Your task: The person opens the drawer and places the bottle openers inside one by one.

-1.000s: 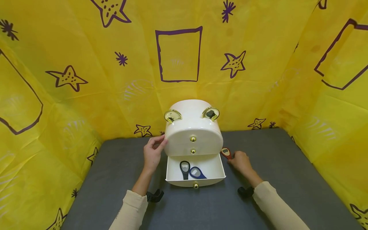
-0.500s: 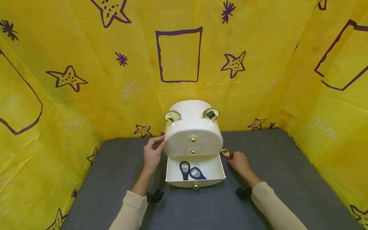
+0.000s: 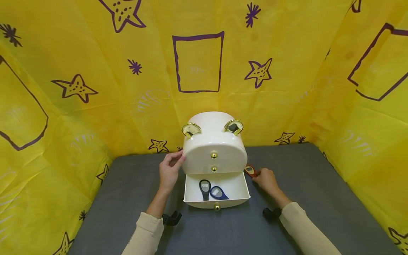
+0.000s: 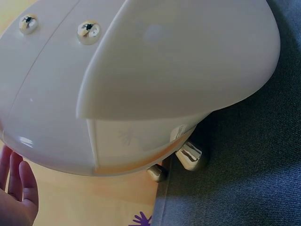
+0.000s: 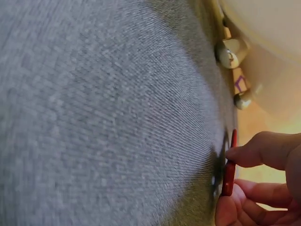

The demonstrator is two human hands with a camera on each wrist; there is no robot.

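Note:
A white cosmetic storage box (image 3: 214, 141) with gold knobs and ear-like gold trims stands on the grey table, its bottom drawer (image 3: 236, 189) pulled out. Inside that drawer lie a black bottle opener (image 3: 205, 193) and a blue bottle opener (image 3: 222, 195). My left hand (image 3: 169, 173) rests its fingertips against the box's left side, as the left wrist view (image 4: 19, 188) also shows from below. Right of the box, my right hand (image 3: 266, 180) pinches a red bottle opener (image 3: 250, 171) between thumb and fingers, low at the table surface. Much of the red handle is hidden by the fingers.
A yellow patterned cloth (image 3: 197, 63) encloses the table (image 3: 134, 198) at the back and sides. Rounded gold feet (image 5: 231, 52) hold the box off the table. Black straps with camera mounts (image 3: 271, 214) sit at both wrists.
Almost nothing differs; the right forearm shifts very slightly while the right hand keeps its pinch on the red bottle opener. The left hand stays at the box's side.

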